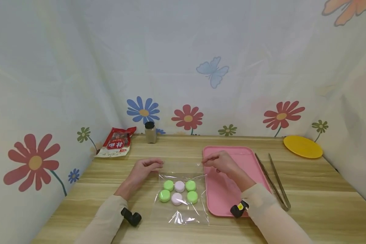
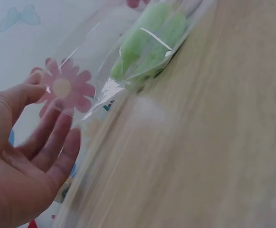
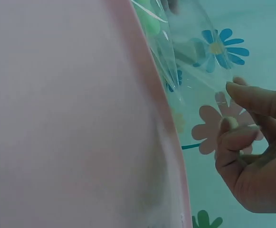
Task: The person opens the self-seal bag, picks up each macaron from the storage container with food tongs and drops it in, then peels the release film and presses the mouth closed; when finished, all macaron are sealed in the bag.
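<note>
A clear plastic bag lies flat on the table with several green macarons and 2 pale pink macarons inside, set in two rows. Its transparent flap stretches between my hands at the far side. My left hand pinches the flap's left corner between thumb and index finger; in the left wrist view the other fingers are spread loosely. At the right corner, my right hand pinches the film with thumb and index finger, above the edge of a pink tray. The right wrist view shows its other fingers curled.
Metal tongs lie right of the tray. Behind them is a yellow plate near the back right corner. A red and white food packet and a small black-capped jar stand at the back left, before a flowered curtain.
</note>
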{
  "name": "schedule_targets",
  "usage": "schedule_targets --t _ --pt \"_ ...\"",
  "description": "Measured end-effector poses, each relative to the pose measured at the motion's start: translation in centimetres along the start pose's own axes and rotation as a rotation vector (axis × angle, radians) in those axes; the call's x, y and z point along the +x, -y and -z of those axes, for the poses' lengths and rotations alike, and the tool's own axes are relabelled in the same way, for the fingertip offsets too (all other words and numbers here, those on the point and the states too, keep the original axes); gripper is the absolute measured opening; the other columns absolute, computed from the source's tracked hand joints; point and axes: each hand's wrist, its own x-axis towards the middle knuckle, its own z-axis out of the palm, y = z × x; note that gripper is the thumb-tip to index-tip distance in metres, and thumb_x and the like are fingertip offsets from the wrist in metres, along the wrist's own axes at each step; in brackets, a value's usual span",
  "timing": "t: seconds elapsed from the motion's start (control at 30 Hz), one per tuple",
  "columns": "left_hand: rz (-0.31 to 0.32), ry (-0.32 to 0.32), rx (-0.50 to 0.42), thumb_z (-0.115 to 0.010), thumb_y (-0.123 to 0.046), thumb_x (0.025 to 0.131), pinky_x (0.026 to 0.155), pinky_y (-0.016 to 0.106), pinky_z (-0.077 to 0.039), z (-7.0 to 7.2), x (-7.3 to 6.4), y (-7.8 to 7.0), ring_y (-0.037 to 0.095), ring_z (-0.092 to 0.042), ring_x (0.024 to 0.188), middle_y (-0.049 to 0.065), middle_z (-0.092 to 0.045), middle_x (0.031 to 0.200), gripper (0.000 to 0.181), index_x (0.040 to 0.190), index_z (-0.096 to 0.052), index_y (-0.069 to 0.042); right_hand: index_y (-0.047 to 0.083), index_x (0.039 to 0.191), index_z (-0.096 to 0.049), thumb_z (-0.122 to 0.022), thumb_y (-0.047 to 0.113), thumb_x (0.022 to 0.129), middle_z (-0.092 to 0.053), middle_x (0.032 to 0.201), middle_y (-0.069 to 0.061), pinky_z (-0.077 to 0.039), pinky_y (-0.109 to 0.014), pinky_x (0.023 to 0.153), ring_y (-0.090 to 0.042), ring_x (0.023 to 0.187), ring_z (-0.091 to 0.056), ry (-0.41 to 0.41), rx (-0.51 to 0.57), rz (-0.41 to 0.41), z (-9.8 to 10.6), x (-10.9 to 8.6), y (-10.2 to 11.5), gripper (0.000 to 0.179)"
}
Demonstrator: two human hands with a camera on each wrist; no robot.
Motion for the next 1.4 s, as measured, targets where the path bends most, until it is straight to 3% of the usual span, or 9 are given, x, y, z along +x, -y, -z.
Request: schedule_targets --t 0.13,0.3,0.47,0.67,0.8,0.93,1.1,1.2,1.4 --pt "0.034 -0.041 0.099 -0.067 -0.018 0.098 0.068 0.026 -0.050 0.4 0.0 -0.1 0.015 -0.057 0.083 0.008 -0.070 0.103 0.028 0.119 -0.071 0.001 0.005 0.109 -0.078 -0.072 0.012 0.092 -0.067 0.074 -0.004 -0.034 -0.024 0.049 -0.014 0.055 -0.045 0.018 0.026 0.000 0.0 0.0 0.1 0.019" --pt "0.073 0.000 0.042 -0.066 -0.022 0.098 0.053 0.022 -0.041 0.5 0.1 -0.4 0.013 -0.053 0.063 0.008 -0.072 0.088 0.036 0.126 -0.067 0.002 -0.002 0.119 -0.072 -0.070 0.014 0.094 -0.074 0.082 -0.010 -0.043 -0.022 0.050 -0.011 0.052 -0.053 0.067 0.102 -0.010 0.0 0.0 -0.3 0.029" --pt "0.076 0.055 -0.013 -0.063 -0.020 0.100 0.058 0.022 -0.047 0.6 -0.1 -0.4 0.014 -0.067 0.071 0.010 -0.076 0.103 0.038 0.128 -0.063 0.005 -0.006 0.124 -0.066 -0.064 0.013 0.097 -0.075 0.106 -0.013 -0.054 -0.029 0.063 -0.015 0.066 -0.065 0.140 0.167 -0.038 0.2 -0.1 -0.5 0.033" --pt "0.062 0.061 -0.037 -0.056 -0.024 0.101 0.063 0.025 -0.052 0.4 -0.4 -0.7 0.018 -0.072 0.082 0.010 -0.074 0.110 0.038 0.122 -0.066 0.007 -0.007 0.128 -0.062 -0.050 0.018 0.102 -0.071 0.117 -0.016 -0.052 -0.030 0.068 -0.018 0.076 -0.069 0.201 0.233 -0.090 0.4 0.0 -0.4 0.038" --pt "0.064 0.009 0.004 -0.065 -0.037 0.098 0.062 0.025 -0.052 -0.1 -0.2 -0.8 0.018 -0.072 0.080 0.009 -0.075 0.105 0.049 0.120 -0.068 0.007 -0.006 0.123 -0.066 -0.057 0.024 0.102 -0.072 0.114 -0.017 -0.051 -0.028 0.068 -0.018 0.077 -0.067 0.174 0.217 -0.083 0.3 0.0 -0.4 0.038" --pt "0.069 -0.032 0.049 -0.072 -0.027 0.094 0.060 0.025 -0.052 -0.3 0.0 -0.7 0.017 -0.070 0.077 0.008 -0.075 0.102 0.043 0.122 -0.068 0.006 -0.007 0.119 -0.069 -0.067 0.016 0.097 -0.073 0.106 -0.018 -0.049 -0.023 0.060 -0.014 0.070 -0.062 0.116 0.214 -0.061 -0.1 0.0 -0.4 0.032" --pt "0.081 -0.042 0.054 -0.075 -0.018 0.092 0.056 0.025 -0.050 -0.3 -0.1 -0.9 0.018 -0.069 0.073 0.018 -0.074 0.104 0.046 0.130 -0.062 0.004 -0.009 0.128 -0.062 -0.069 0.008 0.094 -0.075 0.098 -0.016 -0.044 -0.020 0.053 -0.009 0.061 -0.057 0.071 0.247 -0.073 -0.6 0.0 -0.2 0.038" --pt "0.088 -0.046 0.076 -0.075 -0.017 0.092 0.056 0.024 -0.049 -0.3 -0.1 -0.9 0.017 -0.068 0.071 0.021 -0.073 0.104 0.047 0.132 -0.061 0.003 -0.008 0.125 -0.065 -0.071 0.011 0.093 -0.075 0.098 -0.017 -0.044 -0.021 0.052 -0.010 0.059 -0.056 0.066 0.201 -0.079 -0.6 0.0 -0.3 0.037" --pt "0.105 -0.091 0.145 -0.075 -0.020 0.091 0.056 0.023 -0.047 -0.5 -0.1 -1.1 0.015 -0.068 0.069 0.009 -0.075 0.100 0.034 0.119 -0.071 0.001 0.000 0.109 -0.075 -0.074 0.014 0.092 -0.075 0.093 -0.013 -0.045 -0.022 0.052 -0.011 0.057 -0.057 0.054 0.060 -0.071 -0.5 -0.1 0.0 0.023"
